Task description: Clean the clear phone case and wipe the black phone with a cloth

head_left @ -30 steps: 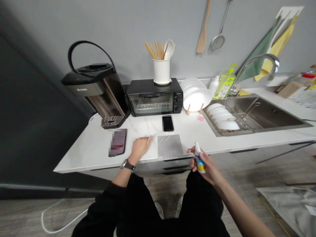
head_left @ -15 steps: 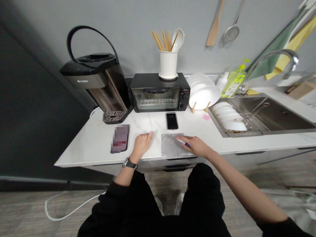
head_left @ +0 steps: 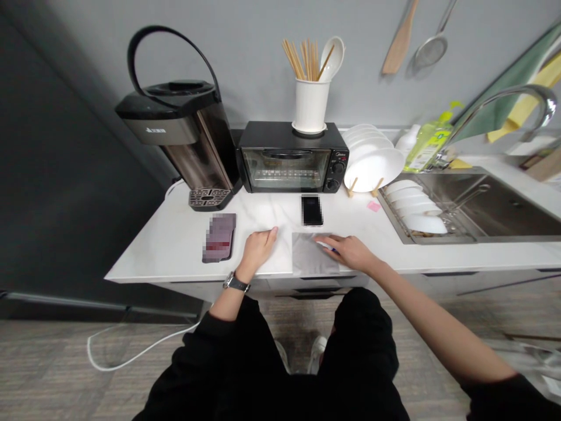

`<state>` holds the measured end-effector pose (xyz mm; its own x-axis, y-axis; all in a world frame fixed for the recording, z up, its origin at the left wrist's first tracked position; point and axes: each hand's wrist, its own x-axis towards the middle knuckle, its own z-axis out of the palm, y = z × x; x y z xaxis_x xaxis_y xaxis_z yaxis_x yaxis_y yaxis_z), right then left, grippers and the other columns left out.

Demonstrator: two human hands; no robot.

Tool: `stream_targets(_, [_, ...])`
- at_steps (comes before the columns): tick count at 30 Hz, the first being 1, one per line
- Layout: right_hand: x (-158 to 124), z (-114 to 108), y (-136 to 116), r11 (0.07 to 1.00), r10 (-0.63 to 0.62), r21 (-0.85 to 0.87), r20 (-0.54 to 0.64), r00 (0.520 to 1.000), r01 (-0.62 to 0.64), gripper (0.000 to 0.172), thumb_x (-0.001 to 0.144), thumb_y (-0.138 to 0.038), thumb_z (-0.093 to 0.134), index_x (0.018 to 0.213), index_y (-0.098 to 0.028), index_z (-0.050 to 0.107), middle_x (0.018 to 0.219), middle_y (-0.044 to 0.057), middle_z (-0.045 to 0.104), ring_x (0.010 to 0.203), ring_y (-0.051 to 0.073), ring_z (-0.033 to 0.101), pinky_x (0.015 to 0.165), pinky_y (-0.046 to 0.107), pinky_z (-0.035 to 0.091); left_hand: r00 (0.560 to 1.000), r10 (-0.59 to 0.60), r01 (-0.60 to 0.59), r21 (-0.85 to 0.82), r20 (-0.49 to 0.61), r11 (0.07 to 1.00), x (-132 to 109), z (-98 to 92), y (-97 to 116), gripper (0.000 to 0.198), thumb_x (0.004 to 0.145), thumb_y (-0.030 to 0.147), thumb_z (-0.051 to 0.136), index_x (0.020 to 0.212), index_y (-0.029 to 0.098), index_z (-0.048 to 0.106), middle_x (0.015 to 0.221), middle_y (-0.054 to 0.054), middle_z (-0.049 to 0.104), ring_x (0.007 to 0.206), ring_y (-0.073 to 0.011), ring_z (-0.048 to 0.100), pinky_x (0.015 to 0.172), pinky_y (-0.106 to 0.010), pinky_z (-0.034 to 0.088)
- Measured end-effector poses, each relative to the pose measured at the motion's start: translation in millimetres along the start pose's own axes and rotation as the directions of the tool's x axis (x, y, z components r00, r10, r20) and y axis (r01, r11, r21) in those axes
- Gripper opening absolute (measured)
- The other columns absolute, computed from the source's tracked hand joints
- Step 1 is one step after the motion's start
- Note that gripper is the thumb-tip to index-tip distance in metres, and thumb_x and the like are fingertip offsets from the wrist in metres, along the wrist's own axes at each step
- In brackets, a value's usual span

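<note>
2 hands work at the near edge of the white tabletop. The left hand lies flat, fingers released, just left of 1 grey cloth. The right hand rests on the cloth's right side, its fingers closed around 1 small white bottle, mostly hidden. Seemingly the bottle is being applied to the cloth; steady downward aim would matter next. Farther back sit 1 phone, 1 toaster oven, and 1 wallet to the left.

The right hand, a second ago raised off the counter edge with the bottle upright, now lies over the grey sheet, bottle flat beneath it.
</note>
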<state>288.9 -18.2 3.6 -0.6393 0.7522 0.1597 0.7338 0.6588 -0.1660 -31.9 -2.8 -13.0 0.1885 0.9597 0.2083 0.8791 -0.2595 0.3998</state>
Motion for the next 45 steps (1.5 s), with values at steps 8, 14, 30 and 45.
stream_targets(8, [-0.8,-2.9,3.1,0.999,-0.028,-0.039,0.008,1.000,0.029,0.041,0.110,-0.040,0.046,0.149,-0.031,0.055,0.133,0.010,0.073,0.086,0.024,0.078,0.075,0.032,0.055,1.000,-0.010,0.010,-0.010,-0.005,1.000,0.4,2.9,-1.5,0.060,0.112,0.039,0.030,0.073,0.017,0.070,0.072,-0.012,0.074,0.074,-0.0231,0.072,0.073,-0.031,0.045])
stream_targets(14, [-2.2,-4.6,4.7,0.996,-0.050,-0.077,0.019,0.999,0.051,0.041,0.112,-0.042,0.041,0.149,-0.030,0.054,0.128,0.010,0.075,0.077,0.021,0.075,0.070,0.030,0.050,1.000,-0.020,0.019,-0.012,-0.013,1.000,1.8,7.7,-4.6,0.061,0.112,0.041,0.029,0.075,0.017,0.072,0.076,-0.013,0.076,0.079,-0.0248,0.073,0.076,-0.032,0.046])
stream_targets(30, [-5.2,1.7,7.2,0.990,-0.048,-0.133,0.005,0.999,0.049,0.041,0.112,-0.043,0.039,0.145,-0.028,0.056,0.125,0.010,0.075,0.073,0.019,0.072,0.067,0.029,0.045,0.999,-0.023,0.022,-0.028,-0.024,0.999,1.2,5.5,-2.8,0.057,0.112,0.040,0.034,0.076,0.017,0.072,0.077,-0.012,0.076,0.079,-0.0250,0.074,0.077,-0.032,0.046])
stream_targets(45, [-6.8,4.4,9.5,0.985,-0.033,-0.170,-0.007,0.999,0.031,0.040,0.112,-0.043,0.039,0.144,-0.029,0.058,0.120,0.009,0.077,0.071,0.019,0.071,0.065,0.029,0.043,0.999,-0.015,0.010,-0.088,-0.050,0.996,1.2,5.7,-3.6,0.055,0.110,0.040,0.034,0.072,0.019,0.067,0.072,-0.011,0.072,0.072,-0.0243,0.068,0.070,-0.032,0.039])
